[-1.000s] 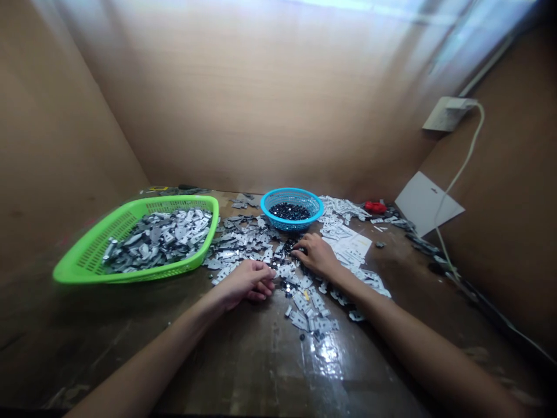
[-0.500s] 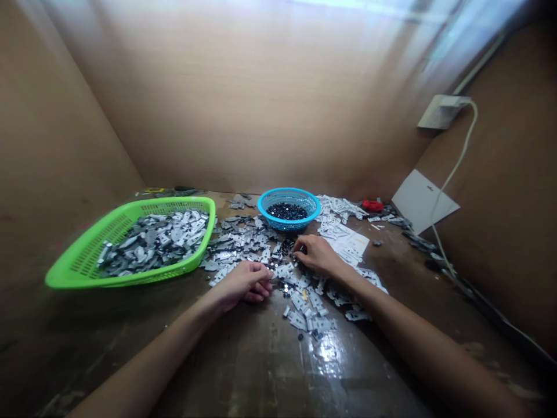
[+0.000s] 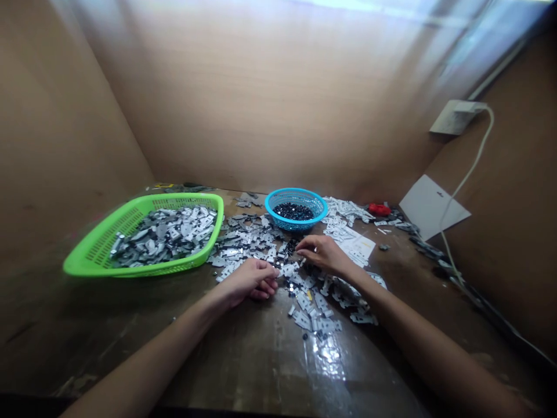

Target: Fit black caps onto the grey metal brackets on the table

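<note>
Left hand [image 3: 249,282] with fingers [image 3: 267,284] loosely curled, any grip unclear, right hand [image 3: 326,255] with fingers [image 3: 303,246] open above scattered metal plates [image 3: 304,305], green basket [image 3: 87,265] and blue basket [image 3: 296,193] within easy reach on the worktop [image 3: 243,360].

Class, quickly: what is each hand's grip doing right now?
Left hand: curled closed; anything held is hidden.
Right hand: partly open, holding nothing visible.

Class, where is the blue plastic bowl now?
In the head view, the blue plastic bowl sits beyond the right hand, with the green basket to its left.
</note>
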